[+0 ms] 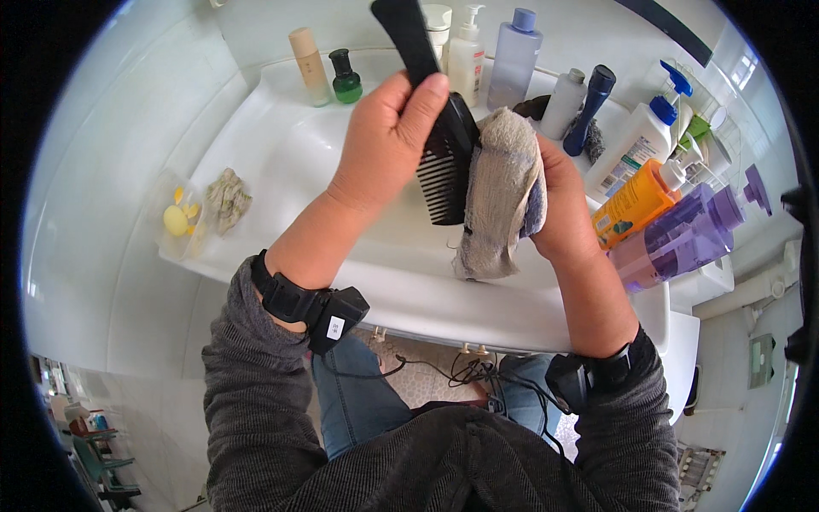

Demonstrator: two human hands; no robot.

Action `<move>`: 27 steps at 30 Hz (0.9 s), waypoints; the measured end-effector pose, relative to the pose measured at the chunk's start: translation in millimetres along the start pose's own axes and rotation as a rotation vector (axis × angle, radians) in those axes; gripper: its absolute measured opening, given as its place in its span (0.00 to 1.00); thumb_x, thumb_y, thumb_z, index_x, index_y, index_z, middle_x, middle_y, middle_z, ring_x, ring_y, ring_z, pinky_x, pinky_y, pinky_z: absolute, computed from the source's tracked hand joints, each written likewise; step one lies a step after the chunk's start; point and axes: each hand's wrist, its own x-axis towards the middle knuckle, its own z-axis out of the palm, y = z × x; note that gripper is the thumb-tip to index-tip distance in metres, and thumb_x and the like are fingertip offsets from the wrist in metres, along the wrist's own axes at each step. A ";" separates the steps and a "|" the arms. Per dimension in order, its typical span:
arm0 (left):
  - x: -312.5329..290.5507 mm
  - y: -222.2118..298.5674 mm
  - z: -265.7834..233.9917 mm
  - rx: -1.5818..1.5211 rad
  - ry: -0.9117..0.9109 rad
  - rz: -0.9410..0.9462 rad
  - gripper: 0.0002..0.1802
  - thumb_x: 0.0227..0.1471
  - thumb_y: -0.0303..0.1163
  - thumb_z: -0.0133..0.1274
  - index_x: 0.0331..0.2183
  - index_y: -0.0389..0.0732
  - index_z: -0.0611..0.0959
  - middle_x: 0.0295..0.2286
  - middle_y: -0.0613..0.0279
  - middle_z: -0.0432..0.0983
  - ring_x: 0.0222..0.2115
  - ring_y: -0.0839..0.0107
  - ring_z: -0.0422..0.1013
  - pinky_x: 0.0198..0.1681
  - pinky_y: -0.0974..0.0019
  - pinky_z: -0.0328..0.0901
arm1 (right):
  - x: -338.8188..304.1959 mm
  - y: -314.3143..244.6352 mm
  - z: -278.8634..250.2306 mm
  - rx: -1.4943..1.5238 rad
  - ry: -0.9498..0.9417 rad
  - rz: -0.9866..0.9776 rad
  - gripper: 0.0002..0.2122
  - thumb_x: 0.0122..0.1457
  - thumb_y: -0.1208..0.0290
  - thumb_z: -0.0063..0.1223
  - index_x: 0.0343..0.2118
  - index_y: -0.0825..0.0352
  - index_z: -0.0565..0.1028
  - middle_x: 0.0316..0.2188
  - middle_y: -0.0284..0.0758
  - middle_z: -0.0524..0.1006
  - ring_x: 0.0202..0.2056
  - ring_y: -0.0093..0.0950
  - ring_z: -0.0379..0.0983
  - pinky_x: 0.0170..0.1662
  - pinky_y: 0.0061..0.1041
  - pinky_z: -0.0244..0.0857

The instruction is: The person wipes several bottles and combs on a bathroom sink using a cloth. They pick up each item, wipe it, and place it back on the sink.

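Note:
My left hand (384,141) grips a black wide-toothed comb (444,162) over a white sink (281,154), its handle pointing up and away, teeth facing down. My right hand (559,200) holds a grey-beige cloth (499,192) pressed against the comb's right side near the teeth. The cloth hangs down toward the sink's front rim. Both wrists wear black bands.
Bottles line the back of the sink: a beige tube (309,66), a small green bottle (345,77), a white pump bottle (467,53), a pale blue bottle (514,58). On the right stand an orange bottle (631,205) and purple bottles (682,239). A yellow item (176,220) sits in a clear tray at left.

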 end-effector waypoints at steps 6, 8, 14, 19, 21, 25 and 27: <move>8.9 -11.6 -9.0 -0.023 0.163 -0.088 0.23 0.60 0.47 0.48 0.27 0.36 0.76 0.19 0.73 0.64 0.22 0.82 0.58 0.26 0.74 0.58 | -3.0 -2.8 0.9 -0.084 -0.084 0.028 0.16 0.52 0.77 0.59 0.45 0.70 0.75 0.35 0.30 0.78 0.36 0.18 0.71 0.42 0.21 0.67; 11.1 -13.4 -11.6 -0.110 0.183 -0.150 0.24 0.60 0.50 0.48 0.27 0.37 0.76 0.18 0.74 0.62 0.21 0.83 0.56 0.24 0.75 0.56 | -5.3 -4.5 2.1 -0.144 -0.087 0.006 0.16 0.52 0.77 0.59 0.45 0.70 0.75 0.35 0.30 0.78 0.35 0.18 0.71 0.41 0.21 0.67; 6.9 -12.7 -5.9 -0.071 0.168 -0.173 0.24 0.60 0.50 0.46 0.26 0.38 0.74 0.17 0.75 0.60 0.20 0.82 0.54 0.23 0.74 0.54 | -6.9 -6.2 3.9 -0.287 0.022 -0.117 0.14 0.52 0.77 0.57 0.43 0.71 0.74 0.33 0.33 0.79 0.34 0.20 0.71 0.40 0.22 0.67; 1.6 -7.9 3.2 -0.058 0.179 -0.165 0.23 0.61 0.49 0.46 0.26 0.38 0.73 0.18 0.74 0.61 0.20 0.82 0.54 0.23 0.74 0.54 | -5.0 -5.7 2.0 -0.318 0.049 -0.071 0.14 0.53 0.77 0.57 0.43 0.71 0.73 0.35 0.32 0.77 0.37 0.18 0.70 0.43 0.21 0.66; 1.3 -6.2 6.0 -0.076 0.191 -0.140 0.23 0.61 0.49 0.46 0.26 0.38 0.73 0.18 0.74 0.61 0.21 0.82 0.54 0.24 0.74 0.54 | -4.6 -5.3 2.5 -0.306 0.068 -0.055 0.14 0.53 0.78 0.56 0.43 0.71 0.73 0.35 0.32 0.77 0.37 0.18 0.70 0.43 0.21 0.66; 5.0 -5.3 2.4 -0.134 0.216 -0.091 0.23 0.60 0.49 0.47 0.26 0.38 0.73 0.19 0.75 0.61 0.21 0.83 0.55 0.24 0.75 0.55 | -4.5 -2.9 6.3 -0.233 0.090 -0.090 0.13 0.52 0.78 0.56 0.42 0.72 0.74 0.34 0.35 0.79 0.36 0.20 0.72 0.42 0.22 0.67; 7.5 -6.2 -7.5 -0.090 0.259 -0.115 0.22 0.60 0.49 0.47 0.26 0.39 0.73 0.19 0.75 0.62 0.22 0.83 0.56 0.24 0.75 0.55 | -3.3 -1.3 7.0 -0.221 0.069 -0.105 0.14 0.52 0.79 0.56 0.43 0.72 0.74 0.34 0.36 0.79 0.36 0.20 0.72 0.42 0.22 0.67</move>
